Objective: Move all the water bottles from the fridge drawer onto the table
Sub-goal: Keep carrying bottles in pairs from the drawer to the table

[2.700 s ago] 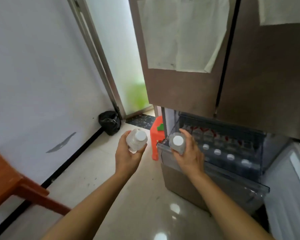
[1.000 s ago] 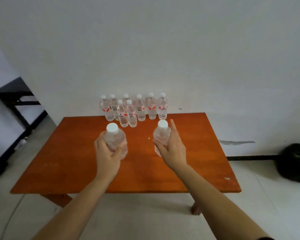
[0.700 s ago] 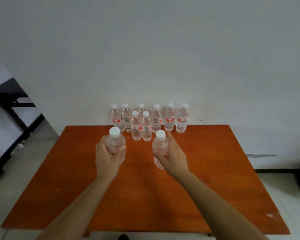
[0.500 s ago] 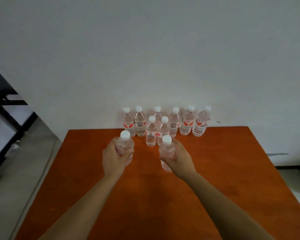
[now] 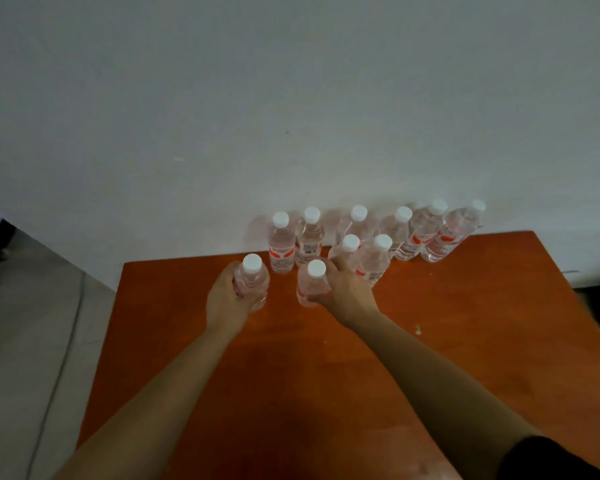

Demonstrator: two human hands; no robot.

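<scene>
**Two bottles held upright near the table's far edge**

The left hand (image 5: 226, 300) wraps its fingers around a clear white-capped water bottle (image 5: 253, 284) close to the far-left corner of the orange-brown wooden table (image 5: 291, 382). The right hand (image 5: 347, 289) grips a second water bottle (image 5: 310, 285) just beside it. Whether their bases touch the wood cannot be told. Eight more bottles (image 5: 397, 231) stand along the far edge against the white wall (image 5: 291, 98), the nearest ones touching the right hand.
</scene>
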